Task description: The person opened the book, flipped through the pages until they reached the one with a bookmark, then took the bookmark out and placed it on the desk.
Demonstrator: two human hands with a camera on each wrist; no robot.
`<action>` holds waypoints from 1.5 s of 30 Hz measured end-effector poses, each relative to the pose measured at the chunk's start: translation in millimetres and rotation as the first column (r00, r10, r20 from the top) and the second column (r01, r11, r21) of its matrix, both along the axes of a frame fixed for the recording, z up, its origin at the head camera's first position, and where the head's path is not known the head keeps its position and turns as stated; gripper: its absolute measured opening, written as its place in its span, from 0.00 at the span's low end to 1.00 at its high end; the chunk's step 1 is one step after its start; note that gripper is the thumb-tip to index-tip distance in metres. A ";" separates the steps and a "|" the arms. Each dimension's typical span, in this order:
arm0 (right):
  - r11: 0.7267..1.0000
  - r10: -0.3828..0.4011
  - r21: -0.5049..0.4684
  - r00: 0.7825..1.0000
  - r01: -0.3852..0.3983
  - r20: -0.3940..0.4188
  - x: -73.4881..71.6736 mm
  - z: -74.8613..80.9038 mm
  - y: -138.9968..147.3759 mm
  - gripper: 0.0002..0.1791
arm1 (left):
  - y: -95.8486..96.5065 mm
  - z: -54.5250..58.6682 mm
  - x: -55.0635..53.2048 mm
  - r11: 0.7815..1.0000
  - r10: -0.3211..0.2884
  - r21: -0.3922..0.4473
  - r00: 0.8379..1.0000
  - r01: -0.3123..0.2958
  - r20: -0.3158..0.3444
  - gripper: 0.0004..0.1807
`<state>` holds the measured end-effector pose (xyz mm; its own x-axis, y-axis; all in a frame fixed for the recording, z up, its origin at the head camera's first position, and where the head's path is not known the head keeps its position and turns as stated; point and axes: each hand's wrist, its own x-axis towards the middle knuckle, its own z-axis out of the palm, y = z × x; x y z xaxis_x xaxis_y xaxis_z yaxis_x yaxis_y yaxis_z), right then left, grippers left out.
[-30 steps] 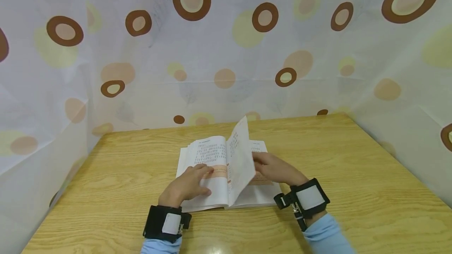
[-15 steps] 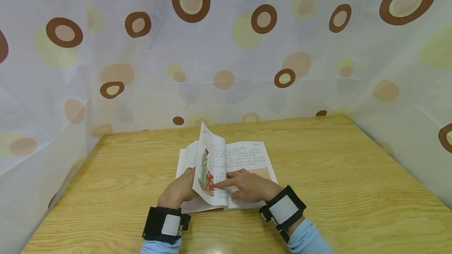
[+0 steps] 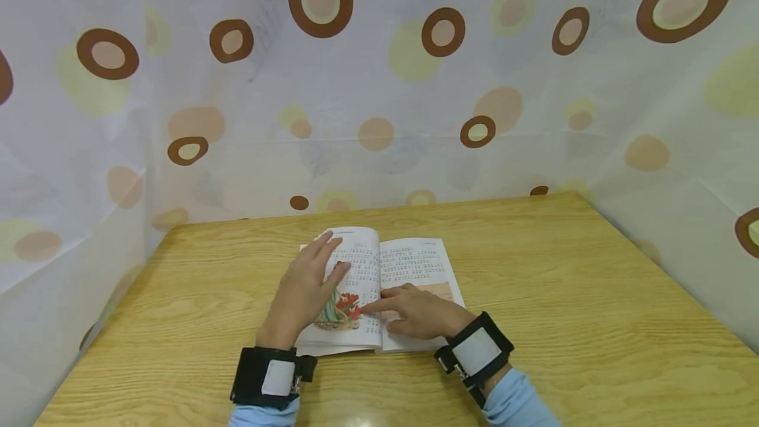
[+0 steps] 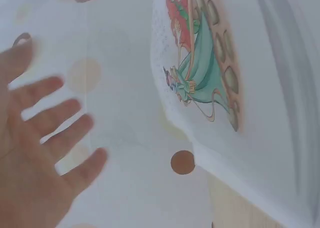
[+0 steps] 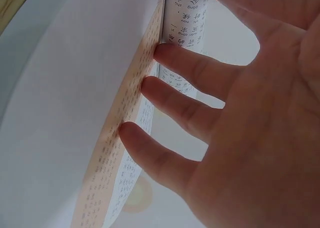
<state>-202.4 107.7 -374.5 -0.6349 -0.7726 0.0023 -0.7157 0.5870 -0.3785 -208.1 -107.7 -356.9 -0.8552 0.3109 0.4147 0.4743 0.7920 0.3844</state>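
Note:
An open book [image 3: 415, 262] lies in the middle of the table. Its left page bears a picture of a robed figure with red flowers [image 3: 348, 305]; text and a peach-coloured band [image 5: 125, 102] mark the right page. Over the left page is my left hand [image 3: 304, 288], fingers spread and fairly straight; the left wrist view shows them apart from the paper. My right hand [image 3: 423, 312] rests near the spine, its index finger reaching onto the left page. In the right wrist view, other fingertips [image 5: 131, 133] touch the right page.
The wooden table [image 3: 593, 295] extends around the book on all sides. Behind it and at both sides hangs a pale sheet [image 3: 379, 84] patterned with brown rings and dots. Each wrist wears a black strap [image 3: 479, 351].
A leaf has gone over from right to left and now lies down. My right hand moved left to the spine; my left hand came from beneath the leaf to above it.

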 end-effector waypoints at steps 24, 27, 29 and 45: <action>0.923 -0.362 0.157 0.931 0.351 0.047 -9.4 -7.3 28.1 0.42 | 8.9 -14.2 5.1 0.981 -0.093 -0.103 0.862 0.166 0.499 0.33; 0.903 -0.408 0.173 0.911 0.392 0.065 -14.0 -6.8 44.1 0.40 | 8.8 -14.5 4.9 0.982 -0.091 -0.101 0.861 0.162 0.500 0.33; 0.889 -0.441 0.171 0.895 0.425 0.065 -17.3 -6.3 53.8 0.35 | 8.3 -14.6 4.7 0.982 -0.090 -0.099 0.860 0.161 0.502 0.33; 0.784 -0.619 0.169 0.775 0.598 0.127 -20.0 -5.1 68.8 0.38 | 8.5 -16.3 3.9 0.981 -0.082 -0.114 0.865 0.159 0.496 0.34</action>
<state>-222.4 176.5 -379.6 -0.9546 -0.2126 -0.2088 -0.1267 0.9238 -0.3613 -204.2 -99.3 -373.1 -0.8877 0.4489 -0.1024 0.3527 0.8058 0.4757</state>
